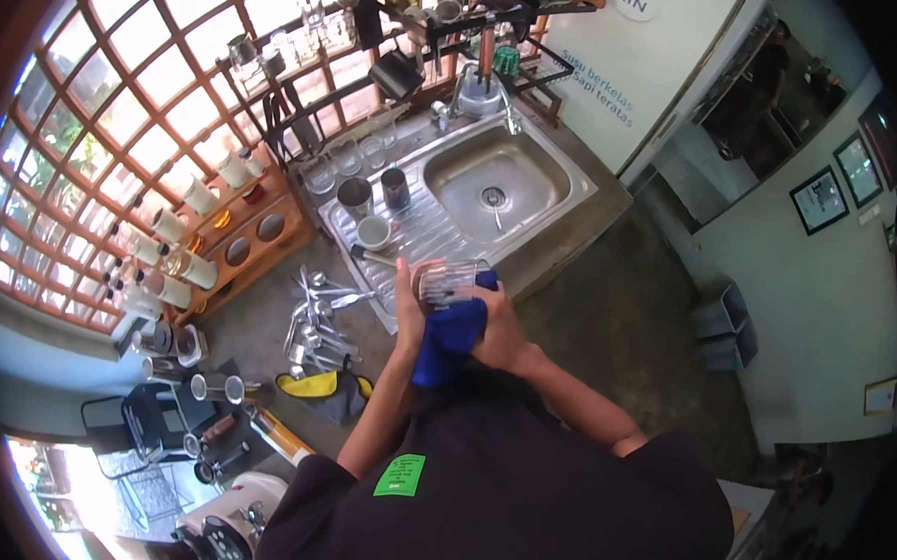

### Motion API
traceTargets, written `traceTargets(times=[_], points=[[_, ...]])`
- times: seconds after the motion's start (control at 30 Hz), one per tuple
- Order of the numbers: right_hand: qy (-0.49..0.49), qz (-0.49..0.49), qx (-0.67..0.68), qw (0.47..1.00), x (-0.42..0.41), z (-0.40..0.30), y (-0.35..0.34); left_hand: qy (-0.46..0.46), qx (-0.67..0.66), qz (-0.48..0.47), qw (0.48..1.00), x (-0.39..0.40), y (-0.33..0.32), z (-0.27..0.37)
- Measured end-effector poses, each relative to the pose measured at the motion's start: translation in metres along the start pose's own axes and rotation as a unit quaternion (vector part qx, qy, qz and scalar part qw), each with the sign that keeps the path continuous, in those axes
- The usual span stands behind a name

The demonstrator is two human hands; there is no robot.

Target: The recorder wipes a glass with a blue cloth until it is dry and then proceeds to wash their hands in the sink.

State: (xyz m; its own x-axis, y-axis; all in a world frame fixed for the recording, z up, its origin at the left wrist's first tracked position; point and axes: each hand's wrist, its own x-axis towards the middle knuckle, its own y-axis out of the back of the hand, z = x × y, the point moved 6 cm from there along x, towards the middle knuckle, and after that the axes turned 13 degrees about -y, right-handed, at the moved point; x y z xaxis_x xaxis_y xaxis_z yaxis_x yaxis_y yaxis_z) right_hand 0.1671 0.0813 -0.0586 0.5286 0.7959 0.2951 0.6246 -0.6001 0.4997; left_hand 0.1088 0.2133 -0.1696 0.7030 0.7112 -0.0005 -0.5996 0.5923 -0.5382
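Observation:
A clear drinking glass lies sideways between my two hands, in front of the sink's drainboard. My left hand grips one end of it, the thumb raised. At the other end my right hand presses a dark blue cloth to the glass. Part of the cloth hangs down below it, and the fingers of my right hand are partly hidden. Just beyond my hands, a white cup and two metal pitchers stand on the ribbed drainboard.
A steel sink basin holds a spoon near its drain. Loose spoons and a yellow-grey cloth lie left of me. Bottles fill a wooden rack. A dish rack hangs above; a white refrigerator stands right.

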Motion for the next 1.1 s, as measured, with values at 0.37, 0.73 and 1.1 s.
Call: traceTargets(times=[0.37,0.73,1.1], points=[[-0.368,0.071,0.29,0.88,-0.061,0.153,-0.011,0.154,0.239,-0.229,0.931,-0.038,0.053,-0.116],[-0.337,0.057,-0.15,0.928,-0.044,0.25,-0.009,0.195,0.471,-0.446,0.735,-0.041,0.0,-0.127],[-0.179,-0.129,-0.43,0.875,-0.014,0.248,-0.081,0.218,0.434,-0.3,0.821,-0.038,0.034,-0.141]])
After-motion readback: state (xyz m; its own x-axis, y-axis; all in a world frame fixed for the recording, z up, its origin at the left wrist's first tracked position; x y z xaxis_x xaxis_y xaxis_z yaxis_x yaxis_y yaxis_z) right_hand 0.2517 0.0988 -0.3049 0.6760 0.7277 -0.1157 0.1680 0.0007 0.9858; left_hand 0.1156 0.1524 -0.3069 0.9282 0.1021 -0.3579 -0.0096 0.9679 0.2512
